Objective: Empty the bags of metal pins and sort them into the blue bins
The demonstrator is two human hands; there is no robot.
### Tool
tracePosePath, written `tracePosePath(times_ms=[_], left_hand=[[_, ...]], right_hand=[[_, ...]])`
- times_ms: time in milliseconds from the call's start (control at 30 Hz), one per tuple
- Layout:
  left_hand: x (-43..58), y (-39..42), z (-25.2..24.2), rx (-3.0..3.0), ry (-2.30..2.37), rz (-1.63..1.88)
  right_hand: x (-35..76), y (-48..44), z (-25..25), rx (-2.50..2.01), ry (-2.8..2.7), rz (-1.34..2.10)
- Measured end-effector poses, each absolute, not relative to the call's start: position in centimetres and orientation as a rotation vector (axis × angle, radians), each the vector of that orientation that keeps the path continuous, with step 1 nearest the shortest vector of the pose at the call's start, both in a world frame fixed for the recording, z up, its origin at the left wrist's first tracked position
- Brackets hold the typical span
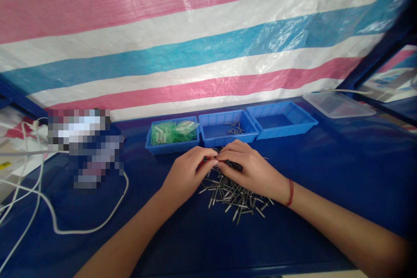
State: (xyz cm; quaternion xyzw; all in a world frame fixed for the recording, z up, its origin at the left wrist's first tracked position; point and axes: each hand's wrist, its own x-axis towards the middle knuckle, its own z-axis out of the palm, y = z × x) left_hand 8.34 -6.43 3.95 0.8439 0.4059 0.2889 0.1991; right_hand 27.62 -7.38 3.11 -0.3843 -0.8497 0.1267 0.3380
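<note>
My left hand (190,168) and my right hand (249,166) meet over a heap of small metal pins (233,195) on the blue table (195,234). Both hands have their fingers curled together, pinching a thin dark pin-like piece (233,165) between them. My right wrist wears a red string. Just behind the hands stand three blue trays in a row: the left tray (172,135) holds green plastic pieces, the middle tray (226,130) holds a few metal pins, and the right tray (282,120) looks bare.
A clear plastic lid or tray (339,104) lies at the back right. White cables (81,226) loop across the table's left side near a blurred-out object (84,147). A striped pink, white and blue tarp (195,43) hangs behind.
</note>
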Motion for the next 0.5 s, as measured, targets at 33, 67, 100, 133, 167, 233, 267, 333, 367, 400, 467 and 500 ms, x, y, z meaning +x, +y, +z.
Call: tracePosePath(times_ms=[33,67,100,133,167,233,267,333,367,400,467,500], left_hand=[[8.42,-6.49,3.79,2.276,1.161,0.848],[8.5,-6.55,3.63,2.191,1.186,0.883],[8.59,-6.6,3.49,2.109,1.206,0.912],[8.67,-6.63,3.37,2.039,1.217,0.933],[8.73,-6.65,3.26,1.985,1.22,0.945],[8.82,-6.64,3.14,1.923,1.215,0.955],[8.84,-6.63,3.11,1.911,1.208,0.957],[8.86,-6.62,3.12,1.912,1.195,0.956],[8.87,-6.62,3.14,1.921,1.19,0.953],[8.87,-6.63,3.17,1.934,1.187,0.948],[8.87,-6.65,3.22,1.959,1.187,0.935],[8.85,-6.66,3.24,1.97,1.19,0.93]], right_hand=[[27.54,-7.44,3.15,-1.0,-2.193,0.355],[27.47,-7.5,3.18,-1.004,-2.17,0.381],[27.41,-7.55,3.21,-1.01,-2.15,0.404],[27.35,-7.59,3.22,-1.016,-2.132,0.423],[27.31,-7.62,3.22,-1.021,-2.119,0.439],[27.25,-7.68,3.22,-1.027,-2.1,0.455],[27.21,-7.71,3.21,-1.03,-2.092,0.46],[27.15,-7.77,3.2,-1.041,-2.079,0.469],[27.11,-7.8,3.19,-1.045,-2.078,0.473],[27.08,-7.82,3.18,-1.047,-2.078,0.475],[27.06,-7.83,3.12,-1.048,-2.073,0.474],[27.07,-7.81,3.09,-1.049,-2.064,0.47]])
